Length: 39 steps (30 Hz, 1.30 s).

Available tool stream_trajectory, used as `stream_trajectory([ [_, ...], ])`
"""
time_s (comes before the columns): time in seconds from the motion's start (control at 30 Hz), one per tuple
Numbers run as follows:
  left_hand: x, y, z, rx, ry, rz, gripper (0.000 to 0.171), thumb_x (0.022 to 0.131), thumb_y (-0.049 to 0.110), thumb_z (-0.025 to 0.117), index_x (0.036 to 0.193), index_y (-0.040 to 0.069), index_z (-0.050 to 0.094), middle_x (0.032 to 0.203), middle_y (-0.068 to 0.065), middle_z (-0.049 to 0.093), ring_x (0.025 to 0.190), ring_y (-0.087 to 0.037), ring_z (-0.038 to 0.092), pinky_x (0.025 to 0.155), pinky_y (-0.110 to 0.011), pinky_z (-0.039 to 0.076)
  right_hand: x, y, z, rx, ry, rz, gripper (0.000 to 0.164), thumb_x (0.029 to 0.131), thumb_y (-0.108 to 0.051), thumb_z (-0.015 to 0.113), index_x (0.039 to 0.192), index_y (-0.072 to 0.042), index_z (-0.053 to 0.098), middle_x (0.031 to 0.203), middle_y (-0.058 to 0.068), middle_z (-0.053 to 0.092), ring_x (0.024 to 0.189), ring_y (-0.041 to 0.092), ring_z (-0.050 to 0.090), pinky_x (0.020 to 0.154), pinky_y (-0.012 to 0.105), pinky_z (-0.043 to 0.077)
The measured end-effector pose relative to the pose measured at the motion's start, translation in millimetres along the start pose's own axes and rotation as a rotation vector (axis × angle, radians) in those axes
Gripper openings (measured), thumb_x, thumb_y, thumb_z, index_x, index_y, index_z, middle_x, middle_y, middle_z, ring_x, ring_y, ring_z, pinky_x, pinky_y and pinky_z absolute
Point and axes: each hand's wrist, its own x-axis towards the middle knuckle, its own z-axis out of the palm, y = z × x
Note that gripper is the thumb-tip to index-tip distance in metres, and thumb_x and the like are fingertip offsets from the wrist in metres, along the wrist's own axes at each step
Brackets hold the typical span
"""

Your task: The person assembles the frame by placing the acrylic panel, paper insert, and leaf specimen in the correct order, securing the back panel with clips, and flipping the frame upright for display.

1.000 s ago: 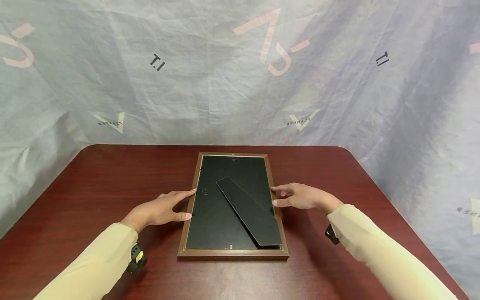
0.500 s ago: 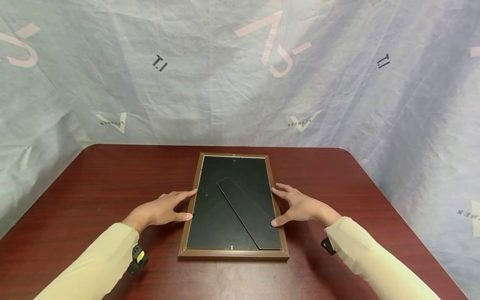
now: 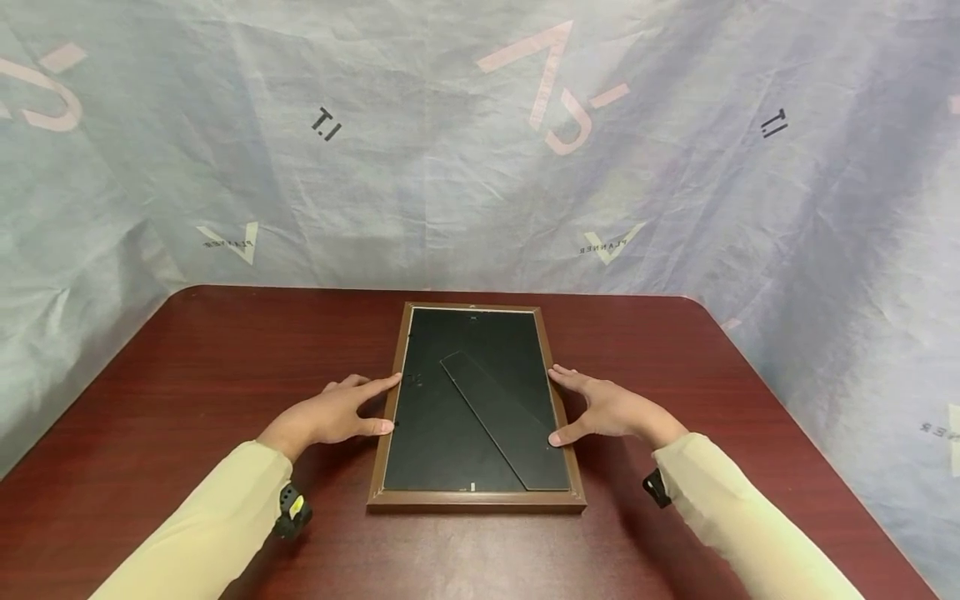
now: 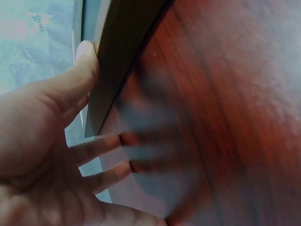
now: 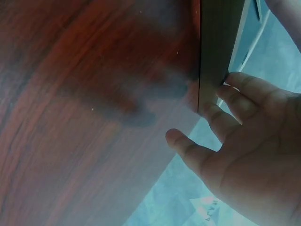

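A brown-edged picture frame [image 3: 476, 502] lies face down, its black backing board [image 3: 431, 442] upward. The black easel leg [image 3: 498, 417] lies flat and slanted across the board. At the frame's left side, my left hand [image 3: 337, 414] touches the edge with thumb and index finger, both fairly straight. The left wrist view shows its other fingers [image 4: 106, 176] spread, tips on the table. My right hand [image 3: 611, 410] rests at the right side, fingertips along the outer edge and thumb over the rim by the leg. In the right wrist view its little finger [image 5: 188, 148] stands apart.
The frame lies mid-table on a dark red wood-grain table [image 3: 187, 375] with rounded far corners. A grey printed cloth [image 3: 420, 167] hangs behind the table and at both sides. Black devices [image 3: 292, 510] are strapped at both wrists, over pale yellow sleeves [image 3: 202, 521].
The easel leg, tilted up a second ago, now lies down against the board. My right thumb moved toward me onto the right rim by the leg. The left hand keeps its place.
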Motion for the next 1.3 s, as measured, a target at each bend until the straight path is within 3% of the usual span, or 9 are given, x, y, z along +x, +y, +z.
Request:
stream_trajectory([
  [0.33, 4.4, 4.3, -2.7, -0.010, 0.000, -0.011, 0.080, 0.094, 0.033, 0.075, 0.159, 0.011, 0.034, 0.149, -0.034, 0.034, 0.132, -0.060, 0.031, 0.101, -0.073, 0.035, 2, 5, -4, 0.039, -0.016, -0.024, 0.109, 0.079, -0.030, 0.089, 0.162, -0.006, 0.023, 0.168, 0.019, 0.013, 0.151, 0.047, 0.013, 0.113, 0.066, 0.025],
  [0.53, 5.7, 11.7, -11.2, -0.022, -0.040, -0.008, 0.082, 0.093, 0.029, 0.076, 0.158, 0.005, 0.031, 0.154, -0.037, 0.030, 0.141, -0.060, 0.027, 0.107, -0.071, 0.030, 3, 17, -10, 0.220, -0.070, -0.054, 0.100, 0.088, -0.031, 0.080, 0.162, -0.003, 0.019, 0.168, 0.022, 0.013, 0.153, 0.043, 0.011, 0.117, 0.063, 0.021],
  [0.67, 11.0, 14.8, -13.8, -0.095, 0.017, -0.080, 0.087, 0.097, 0.029, 0.071, 0.159, -0.003, 0.020, 0.158, -0.035, 0.027, 0.144, -0.054, 0.026, 0.111, -0.066, 0.030, 8, 23, -15, 0.331, -0.041, 0.017, 0.088, 0.098, -0.038, 0.067, 0.162, -0.003, 0.019, 0.166, 0.024, 0.019, 0.152, 0.041, 0.018, 0.118, 0.060, 0.022],
  [0.8, 17.4, 17.2, -12.8, -0.152, 0.108, -0.174, 0.079, 0.101, 0.027, 0.065, 0.157, -0.008, 0.021, 0.157, -0.036, 0.027, 0.144, -0.053, 0.026, 0.112, -0.064, 0.030, 13, 21, -15, 0.290, 0.048, 0.083, 0.080, 0.100, -0.039, 0.063, 0.159, 0.001, 0.026, 0.162, 0.026, 0.027, 0.149, 0.043, 0.025, 0.115, 0.059, 0.028],
  [0.9, 22.5, 19.7, -11.6, -0.172, 0.150, -0.202, 0.072, 0.101, 0.024, 0.063, 0.155, -0.009, 0.028, 0.156, -0.035, 0.031, 0.144, -0.052, 0.029, 0.112, -0.063, 0.031, 17, 17, -13, 0.227, 0.080, 0.104, 0.077, 0.101, -0.039, 0.062, 0.157, 0.003, 0.031, 0.160, 0.028, 0.031, 0.148, 0.044, 0.026, 0.114, 0.059, 0.030],
  [1.0, 27.5, 21.8, -11.3, -0.206, 0.160, -0.222, 0.072, 0.101, 0.023, 0.062, 0.155, -0.009, 0.028, 0.154, -0.034, 0.036, 0.139, -0.050, 0.038, 0.108, -0.060, 0.038, 23, 12, -11, 0.194, 0.081, 0.120, 0.075, 0.101, -0.037, 0.061, 0.156, 0.005, 0.032, 0.159, 0.029, 0.031, 0.147, 0.045, 0.028, 0.114, 0.059, 0.030],
  [1.07, 30.6, 22.4, -11.7, -0.232, 0.159, -0.246, 0.072, 0.101, 0.023, 0.061, 0.156, -0.009, 0.026, 0.151, -0.034, 0.040, 0.120, -0.045, 0.055, 0.098, -0.053, 0.048, 27, 8, -10, 0.175, 0.079, 0.143, 0.074, 0.102, -0.037, 0.061, 0.155, 0.006, 0.032, 0.159, 0.030, 0.031, 0.146, 0.046, 0.030, 0.113, 0.059, 0.032],
  [1.2, 34.0, 23.6, -13.0, -0.239, 0.145, -0.293, 0.070, 0.102, 0.023, 0.061, 0.153, -0.012, 0.029, 0.150, -0.034, 0.041, 0.097, -0.035, 0.060, 0.077, -0.043, 0.052, 33, 0, -9, 0.152, 0.068, 0.186, 0.073, 0.103, -0.034, 0.059, 0.154, 0.010, 0.030, 0.157, 0.032, 0.033, 0.138, 0.046, 0.043, 0.107, 0.056, 0.042],
  [1.3, 36.2, 25.0, -11.9, -0.223, 0.136, -0.311, 0.063, 0.103, 0.022, 0.060, 0.149, -0.013, 0.037, 0.150, -0.033, 0.041, 0.110, -0.038, 0.059, 0.080, -0.044, 0.053, 35, -3, -8, 0.164, 0.054, 0.204, 0.073, 0.104, -0.032, 0.058, 0.154, 0.011, 0.028, 0.155, 0.033, 0.035, 0.135, 0.045, 0.048, 0.103, 0.053, 0.047],
])
